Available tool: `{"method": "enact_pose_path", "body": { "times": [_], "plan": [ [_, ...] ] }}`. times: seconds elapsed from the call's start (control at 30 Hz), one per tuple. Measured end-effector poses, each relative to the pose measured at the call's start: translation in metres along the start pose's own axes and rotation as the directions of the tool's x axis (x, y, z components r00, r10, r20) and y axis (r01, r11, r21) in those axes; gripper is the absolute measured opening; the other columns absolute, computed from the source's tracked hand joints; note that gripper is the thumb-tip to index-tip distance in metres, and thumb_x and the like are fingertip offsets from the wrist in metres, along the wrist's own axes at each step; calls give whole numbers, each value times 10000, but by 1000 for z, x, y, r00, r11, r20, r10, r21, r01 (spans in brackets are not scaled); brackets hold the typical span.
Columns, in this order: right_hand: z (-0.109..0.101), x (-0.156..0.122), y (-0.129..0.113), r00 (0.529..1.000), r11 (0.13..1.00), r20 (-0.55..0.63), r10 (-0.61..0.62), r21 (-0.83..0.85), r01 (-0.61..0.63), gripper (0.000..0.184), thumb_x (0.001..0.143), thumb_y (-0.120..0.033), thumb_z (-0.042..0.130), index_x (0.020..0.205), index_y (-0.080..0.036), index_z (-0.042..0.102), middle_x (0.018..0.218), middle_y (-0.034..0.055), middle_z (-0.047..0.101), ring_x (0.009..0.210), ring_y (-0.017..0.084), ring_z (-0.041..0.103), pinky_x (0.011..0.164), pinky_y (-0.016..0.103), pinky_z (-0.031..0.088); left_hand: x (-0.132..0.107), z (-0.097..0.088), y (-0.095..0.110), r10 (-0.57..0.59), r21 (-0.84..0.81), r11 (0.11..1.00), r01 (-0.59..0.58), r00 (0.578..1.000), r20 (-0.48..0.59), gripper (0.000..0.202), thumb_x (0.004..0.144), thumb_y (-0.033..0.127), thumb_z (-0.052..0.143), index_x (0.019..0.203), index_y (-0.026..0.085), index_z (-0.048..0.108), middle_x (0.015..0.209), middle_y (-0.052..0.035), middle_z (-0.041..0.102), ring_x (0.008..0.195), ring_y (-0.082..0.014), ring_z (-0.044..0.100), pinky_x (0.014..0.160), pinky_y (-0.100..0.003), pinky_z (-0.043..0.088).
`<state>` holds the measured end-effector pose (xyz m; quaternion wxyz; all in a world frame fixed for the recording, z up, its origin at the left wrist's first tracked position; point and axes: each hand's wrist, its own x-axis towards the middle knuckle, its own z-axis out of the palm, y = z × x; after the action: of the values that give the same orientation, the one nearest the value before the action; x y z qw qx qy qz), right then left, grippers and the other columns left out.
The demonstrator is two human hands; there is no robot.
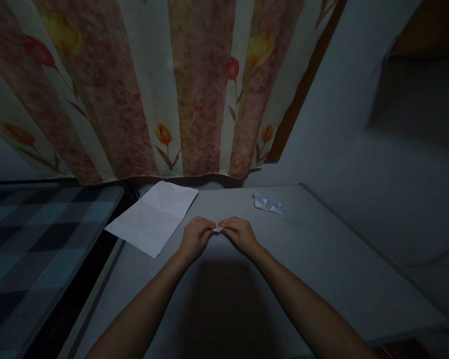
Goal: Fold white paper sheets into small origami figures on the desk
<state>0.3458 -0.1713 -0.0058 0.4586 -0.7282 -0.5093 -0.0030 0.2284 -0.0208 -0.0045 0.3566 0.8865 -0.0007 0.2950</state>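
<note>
A small piece of folded white paper point(218, 230) is pinched between my two hands above the middle of the table. My left hand point(195, 236) grips its left end with thumb and fingers closed. On the other end, my right hand point(241, 233) holds it in the same kind of pinch. Most of the paper is hidden by my fingertips, so its full shape does not show. Beyond my right hand lie folded paper pieces point(268, 203) with pointed corners. To the left of my left hand rest creased white sheets point(155, 217).
The pale table point(322, 259) reaches back to the wall point(336, 134). A striped curtain with tulips point(153, 89) hangs behind it. On the left, past a dark gap, is a checked mattress point(41, 249). A dark box-like shape point(419, 94) juts out at the upper right.
</note>
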Motion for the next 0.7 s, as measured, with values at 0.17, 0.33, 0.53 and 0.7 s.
{"method": "enact_pose_path", "body": {
  "times": [0.17,0.33,0.53,0.7],
  "plan": [
    [-4,-3,3,973,942,196,-118,-289,172,205,774,-89,605,891,-200,732,913,53,704,878,188,593,827,313,453,-4,0,-5,112,368,913,-176,975,190,136,824,178,584,852,196,716,859,-62,678,843,-202,555,770,-342,435],
    [-2,0,-3,977,969,202,63,-246,-12,153,756,-129,611,804,-202,736,900,41,674,874,175,588,837,304,439,-4,-4,1,41,412,895,-173,950,310,250,766,110,542,908,204,726,859,-72,643,859,-210,545,775,-351,414],
    [7,11,5,938,945,131,321,-118,-306,227,701,-121,679,920,-174,702,878,41,676,785,155,596,749,282,452,9,0,-2,-81,246,969,8,954,289,214,821,156,528,850,212,732,840,-62,658,871,-198,567,817,-329,408],
    [13,14,16,899,906,135,416,-144,-397,373,641,-134,722,1008,-189,694,880,32,689,746,152,598,722,283,443,20,5,-10,-390,134,920,369,898,203,367,663,152,690,1029,184,676,936,-56,645,884,-193,574,820,-301,413]
  ]
}}
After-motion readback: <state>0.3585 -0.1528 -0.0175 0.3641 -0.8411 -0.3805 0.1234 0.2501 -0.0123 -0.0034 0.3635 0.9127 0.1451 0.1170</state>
